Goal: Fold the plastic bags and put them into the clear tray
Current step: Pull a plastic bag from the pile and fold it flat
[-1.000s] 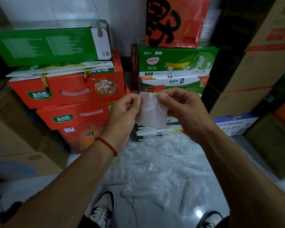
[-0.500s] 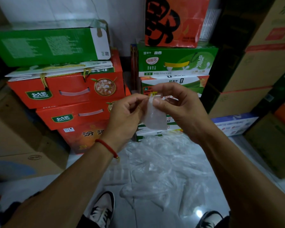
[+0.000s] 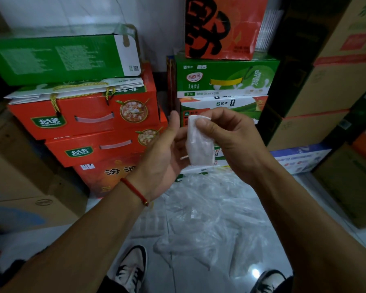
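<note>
Left hand (image 3: 167,151) opened – right hand (image 3: 226,136) pinches folded bag (image 3: 200,144) (tray indistinct).

I see folded plastic bag (image 3: 200,142), small translucent white packet, upright, held mid-air, loose clear bags (image 3: 209,218) heaped on floor below

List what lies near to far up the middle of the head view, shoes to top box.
Left shoe → loose bags on the floor → folded bag, pinched by the right hand, left hand open beside it → green milk box → orange box.
</note>
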Motion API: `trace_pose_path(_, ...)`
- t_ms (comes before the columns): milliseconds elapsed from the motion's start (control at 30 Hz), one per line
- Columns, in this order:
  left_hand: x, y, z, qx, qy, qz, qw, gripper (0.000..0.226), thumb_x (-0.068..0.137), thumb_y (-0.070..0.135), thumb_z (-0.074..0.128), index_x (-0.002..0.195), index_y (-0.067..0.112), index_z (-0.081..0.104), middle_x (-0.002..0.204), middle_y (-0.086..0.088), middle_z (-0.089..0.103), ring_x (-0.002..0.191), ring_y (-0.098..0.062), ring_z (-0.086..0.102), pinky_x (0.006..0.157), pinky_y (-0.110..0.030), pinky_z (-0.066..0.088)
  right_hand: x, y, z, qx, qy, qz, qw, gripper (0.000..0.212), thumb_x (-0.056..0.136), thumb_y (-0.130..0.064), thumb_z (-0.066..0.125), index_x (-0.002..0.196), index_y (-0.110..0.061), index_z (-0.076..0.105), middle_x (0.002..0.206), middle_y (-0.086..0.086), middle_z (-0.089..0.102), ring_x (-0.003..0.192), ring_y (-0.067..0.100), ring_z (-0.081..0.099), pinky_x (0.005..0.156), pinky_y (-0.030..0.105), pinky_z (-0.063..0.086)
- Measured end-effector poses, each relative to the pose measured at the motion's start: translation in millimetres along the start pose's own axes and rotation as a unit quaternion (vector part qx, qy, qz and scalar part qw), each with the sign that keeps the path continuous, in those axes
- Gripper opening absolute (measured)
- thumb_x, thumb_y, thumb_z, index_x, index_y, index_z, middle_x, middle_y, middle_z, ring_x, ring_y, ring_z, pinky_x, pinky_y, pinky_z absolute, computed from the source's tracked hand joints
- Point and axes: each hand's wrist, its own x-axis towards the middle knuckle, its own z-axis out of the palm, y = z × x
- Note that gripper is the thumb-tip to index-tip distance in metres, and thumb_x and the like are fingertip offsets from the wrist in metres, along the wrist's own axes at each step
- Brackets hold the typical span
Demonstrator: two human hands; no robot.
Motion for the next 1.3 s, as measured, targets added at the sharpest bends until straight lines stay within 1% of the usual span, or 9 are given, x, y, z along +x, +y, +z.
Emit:
trace_pose_path(67,-3,-1,1,0.009,-0.075,-0.018,0.997,0.057,0.095,0.050,0.052,0.135,0.010,0.060,0.127,-0.017,0.068,0.117,-0.033,0.066,0.096,-0.050,0.052,-1,0,4,0.000,0.017,0.017,1.000,0.007,0.088,-0.015,0.077,0.087,-0.012,0.071,0.078,0.008,0.070,0.063,0.020,0.061,0.055,0.029,0.048)
trace_pose_path(167,-6,-6,2,0.057,-0.104,-0.019,0.993,0.029,0.094,0.014,0.061,0.120,0.002,0.063,0.102,-0.016,0.071,0.093,-0.030,0.068,0.078,-0.040,0.057,-3,0,6,0.009,0.029,0.038,0.999,0.008,0.093,-0.012,0.073,0.089,-0.009,0.067,0.071,0.011,0.064,0.045,0.019,0.051,0.037,0.022,0.037)
trace_pose_path(267,-6,-8,1,0.047,-0.096,-0.046,0.993,0.010,0.098,0.001,0.053,0.102,-0.001,0.062,0.082,-0.012,0.066,0.074,-0.024,0.063,0.067,-0.033,0.054,-1,1,6,0.000,0.048,0.037,0.998,0.007,0.093,-0.009,0.074,0.089,-0.009,0.068,0.076,0.009,0.067,0.059,0.021,0.061,0.051,0.030,0.051)
trace_pose_path(367,-5,-5,-3,0.059,-0.102,-0.086,0.989,0.014,0.096,0.003,0.057,0.108,-0.003,0.058,0.076,-0.010,0.062,0.066,-0.021,0.058,0.064,-0.031,0.049,1,3,2,-0.005,0.070,0.054,0.996,0.006,0.093,-0.009,0.074,0.088,-0.011,0.071,0.084,0.010,0.070,0.080,0.025,0.065,0.071,0.039,0.054)
trace_pose_path(667,-10,7,-12,0.067,-0.159,-0.179,0.969,0.021,0.089,0.003,0.058,0.109,-0.002,0.060,0.072,-0.009,0.054,0.059,-0.018,0.048,0.058,-0.029,0.043,-6,-9,-2,-0.135,-0.055,0.037,0.989,0.036,0.099,-0.028,0.068,0.099,0.008,0.069,0.077,0.019,0.065,0.059,0.017,0.058,0.052,0.023,0.046)
trace_pose_path(833,-9,10,-19,0.085,-0.160,-0.167,0.969,0.032,0.092,0.027,0.066,0.113,0.002,0.068,0.098,-0.019,0.069,0.077,-0.024,0.065,0.068,-0.031,0.050,-5,1,3,-0.131,0.033,-0.006,0.991,0.019,0.098,-0.015,0.071,0.083,-0.003,0.070,0.066,0.004,0.066,0.056,0.009,0.061,0.050,0.023,0.049)
trace_pose_path(933,-8,7,-13,0.107,-0.093,-0.144,0.979,0.048,0.094,0.049,0.059,0.118,0.008,0.068,0.102,-0.018,0.073,0.081,-0.029,0.067,0.068,-0.034,0.049,-3,9,5,-0.144,0.090,-0.038,0.985,0.020,0.098,-0.020,0.072,0.086,-0.005,0.072,0.071,0.004,0.070,0.064,0.012,0.065,0.055,0.030,0.052)
trace_pose_path(1033,-4,-3,-5,0.117,0.014,-0.045,0.992,0.036,0.103,0.040,0.048,0.105,0.010,0.066,0.079,-0.009,0.072,0.063,-0.024,0.062,0.055,-0.029,0.045,0,17,8,-0.178,0.141,-0.054,0.973,0.023,0.098,-0.028,0.071,0.085,-0.009,0.073,0.073,0.005,0.071,0.065,0.015,0.065,0.057,0.038,0.053)
trace_pose_path(1300,5,-8,-9,0.245,0.162,0.120,0.948,0.026,0.107,0.024,0.051,0.090,0.013,0.067,0.055,0.005,0.050,0.048,-0.005,0.043,0.045,-0.018,0.035,0,20,20,-0.139,0.165,-0.044,0.975,0.024,0.100,-0.026,0.070,0.081,-0.012,0.069,0.054,0.000,0.060,0.044,0.010,0.051,0.046,0.025,0.039)
